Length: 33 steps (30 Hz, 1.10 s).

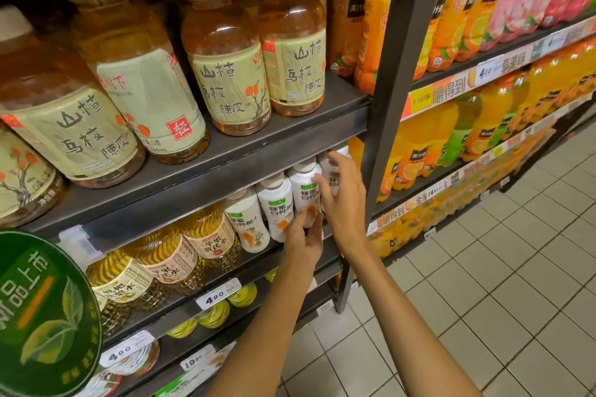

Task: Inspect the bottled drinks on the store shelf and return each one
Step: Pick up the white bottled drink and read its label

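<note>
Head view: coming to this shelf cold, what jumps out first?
Both hands meet at the row of white bottles on the second shelf down: the left hand touches the base of one white bottle and the right hand spreads open across the bottles beside it. Above them, big amber tea bottles with cream labels fill the top shelf, and orange juice bottles pack the bay to the right.

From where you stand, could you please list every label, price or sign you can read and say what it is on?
"山楂 乌梅 陈皮" on the amber bottles, top shelf.
"轻" in a red square on one amber bottle.
"蜂蜜 白桦树汁" on the white bottles the hands reach for.
"4.90" on a shelf price tag.
"19.90" on a lower price tag.
"4.00" on the neighbouring rack's tag.
"新品上市" on the green round sign.
The remaining small print is too blurred to read.
</note>
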Tool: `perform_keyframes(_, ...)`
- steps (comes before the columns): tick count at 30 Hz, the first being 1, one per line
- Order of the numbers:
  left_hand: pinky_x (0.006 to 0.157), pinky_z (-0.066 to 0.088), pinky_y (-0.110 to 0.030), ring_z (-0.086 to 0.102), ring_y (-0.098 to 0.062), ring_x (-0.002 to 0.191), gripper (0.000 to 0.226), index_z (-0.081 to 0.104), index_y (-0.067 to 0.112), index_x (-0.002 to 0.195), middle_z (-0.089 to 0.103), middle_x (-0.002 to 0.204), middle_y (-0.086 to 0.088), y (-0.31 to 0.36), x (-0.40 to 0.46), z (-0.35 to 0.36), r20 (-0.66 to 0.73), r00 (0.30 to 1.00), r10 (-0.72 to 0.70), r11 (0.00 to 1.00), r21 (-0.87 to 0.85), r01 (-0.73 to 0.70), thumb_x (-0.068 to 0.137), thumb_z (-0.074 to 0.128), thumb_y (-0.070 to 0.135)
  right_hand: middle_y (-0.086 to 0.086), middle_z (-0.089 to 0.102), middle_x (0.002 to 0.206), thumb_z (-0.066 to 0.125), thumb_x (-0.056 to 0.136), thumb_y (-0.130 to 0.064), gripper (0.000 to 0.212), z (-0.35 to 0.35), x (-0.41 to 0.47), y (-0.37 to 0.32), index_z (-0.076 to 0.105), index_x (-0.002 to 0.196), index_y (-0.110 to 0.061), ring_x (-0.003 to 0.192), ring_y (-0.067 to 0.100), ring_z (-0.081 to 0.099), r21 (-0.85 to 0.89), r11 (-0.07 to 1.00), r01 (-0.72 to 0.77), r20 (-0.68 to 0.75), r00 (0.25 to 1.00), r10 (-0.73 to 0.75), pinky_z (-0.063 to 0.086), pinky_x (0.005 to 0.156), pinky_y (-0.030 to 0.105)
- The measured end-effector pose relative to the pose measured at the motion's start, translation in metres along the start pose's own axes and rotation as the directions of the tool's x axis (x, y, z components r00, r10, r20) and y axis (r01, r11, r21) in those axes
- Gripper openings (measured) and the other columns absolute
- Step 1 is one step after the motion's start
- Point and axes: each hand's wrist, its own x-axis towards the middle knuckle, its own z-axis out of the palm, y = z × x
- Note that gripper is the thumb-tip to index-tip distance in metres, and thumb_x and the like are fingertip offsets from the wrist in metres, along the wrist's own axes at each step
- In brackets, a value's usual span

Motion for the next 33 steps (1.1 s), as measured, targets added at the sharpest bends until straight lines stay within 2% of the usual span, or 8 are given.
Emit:
perform_keyframes(3, 0.103, 0.045, -0.036, 0.054, -0.022, 0.121, 0.038, 0.052, 0.011, 0.131, 0.059, 0.129, -0.007, -0.011, 0.005, -0.003, -0.058, 0.998, -0.024, 0.982, -0.190, 0.013, 0.100, 0.045, 0.030, 0.018, 0.058, 0.116, 0.057, 0.092, 0.001, 0.022, -0.006, 0.008, -0.003, 0.058, 0.114, 0.004, 0.109, 0.028, 0.050, -0.127, 0.983, 0.131, -0.095, 0.985, -0.144, 0.034, 0.096, 0.018)
perform_keyframes(7, 0.104, 0.042, -0.042, 0.051, -0.033, 0.123, 0.043, 0.044, -0.002, 0.134, 0.052, 0.132, -0.023, 0.002, 0.007, 0.002, 0.095, 0.919, -0.383, 0.632, -0.699, 0.336, 0.092, 0.051, -0.002, 0.024, 0.054, 0.112, 0.047, 0.094, 0.000, 0.016, -0.001, 0.024, 0.000, 0.057, 0.105, 0.007, 0.109, 0.038, 0.049, -0.419, 0.895, 0.151, 0.054, 0.989, -0.141, 0.040, 0.093, 0.042)
perform_keyframes(9, 0.102, 0.043, -0.042, 0.049, -0.034, 0.124, 0.044, 0.043, -0.003, 0.134, 0.050, 0.132, -0.025, 0.005, 0.004, 0.002, 0.118, 0.924, -0.363, 0.633, -0.696, 0.337, 0.091, 0.050, -0.005, 0.021, 0.049, 0.120, 0.039, 0.098, -0.006, 0.021, 0.004, 0.027, 0.007, 0.052, 0.112, 0.003, 0.117, 0.034, 0.044, -0.503, 0.856, 0.123, 0.124, 0.990, -0.070, 0.035, 0.098, 0.038)
perform_keyframes(16, 0.087, 0.051, -0.039, 0.061, -0.028, 0.099, 0.018, 0.059, 0.005, 0.098, 0.062, 0.101, -0.016, 0.001, -0.015, 0.007, 0.018, 0.973, -0.228, 0.858, -0.469, 0.210, 0.091, 0.049, -0.008, 0.024, 0.046, 0.118, 0.061, 0.092, -0.010, 0.031, -0.001, 0.001, 0.009, 0.054, 0.117, 0.006, 0.099, 0.023, 0.050, -0.222, 0.975, 0.034, -0.112, 0.992, -0.060, 0.039, 0.074, 0.016)
perform_keyframes(19, 0.086, 0.052, -0.030, 0.062, -0.023, 0.104, 0.026, 0.062, 0.010, 0.109, 0.066, 0.105, -0.006, -0.007, -0.022, 0.003, -0.014, 0.998, -0.062, 0.965, -0.258, 0.056, 0.089, 0.055, -0.004, 0.022, 0.045, 0.115, 0.064, 0.090, -0.006, 0.028, -0.010, -0.019, 0.009, 0.059, 0.116, 0.004, 0.095, -0.001, 0.037, -0.053, 0.998, 0.022, -0.203, 0.979, -0.033, 0.032, 0.080, -0.001)
perform_keyframes(23, 0.072, 0.044, -0.002, 0.048, -0.005, 0.116, 0.053, 0.048, 0.020, 0.130, 0.052, 0.123, 0.011, -0.017, -0.032, -0.009, 0.155, 0.982, 0.107, 0.991, 0.063, -0.118, 0.084, 0.069, 0.007, 0.012, 0.049, 0.114, 0.067, 0.088, -0.009, 0.025, -0.038, -0.029, 0.003, 0.064, 0.112, -0.001, 0.103, -0.010, 0.040, 0.116, 0.993, -0.029, -0.286, 0.956, 0.061, 0.034, 0.087, 0.005)
perform_keyframes(29, 0.074, 0.045, -0.002, 0.053, 0.016, 0.105, 0.060, 0.045, 0.058, 0.118, 0.057, 0.112, 0.037, -0.017, -0.082, -0.023, 0.386, 0.909, 0.160, 0.925, 0.263, -0.275, 0.070, 0.076, 0.040, 0.014, 0.064, 0.109, 0.068, 0.087, -0.008, 0.016, -0.074, -0.031, -0.024, 0.069, 0.102, -0.013, 0.103, 0.024, 0.061, 0.486, 0.864, -0.134, -0.107, 0.972, 0.211, 0.050, 0.088, 0.031)
perform_keyframes(33, 0.073, 0.050, -0.010, 0.063, 0.005, 0.094, 0.045, 0.056, 0.040, 0.111, 0.067, 0.100, 0.022, -0.007, -0.112, -0.032, 0.292, 0.904, 0.312, 0.901, 0.210, -0.379, 0.076, 0.077, 0.021, 0.000, 0.073, 0.099, 0.071, 0.085, -0.014, 0.023, -0.087, -0.036, -0.038, 0.068, 0.107, -0.016, 0.089, 0.014, 0.070, 0.682, 0.673, -0.288, 0.054, 0.936, 0.347, 0.055, 0.074, 0.025)
